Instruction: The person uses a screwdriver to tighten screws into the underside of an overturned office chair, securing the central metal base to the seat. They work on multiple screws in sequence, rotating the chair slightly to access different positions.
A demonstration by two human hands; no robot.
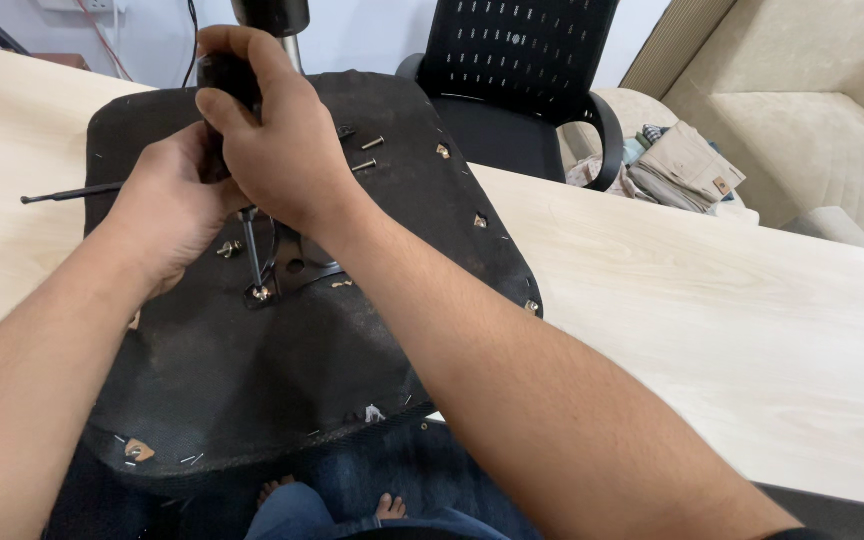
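Note:
An upturned black chair seat (252, 400) lies on the pale wooden table (712, 310), its fabric underside up. A metal bracket (297, 270) is fixed near its middle. My right hand (272, 130) grips the black handle of a screwdriver (251, 245), whose shaft stands upright with its tip on a brass screw (261, 293) at the bracket's corner. My left hand (167, 205) wraps around the lower part of the handle beside the shaft. Two loose screws (367, 152) lie on the seat behind my hands.
A thin black rod (67, 194) sticks out to the left over the table. A black mesh office chair (522, 80) stands behind the table. A beige sofa with folded cloth (682, 165) is at the right. My bare feet (332, 500) show below the seat.

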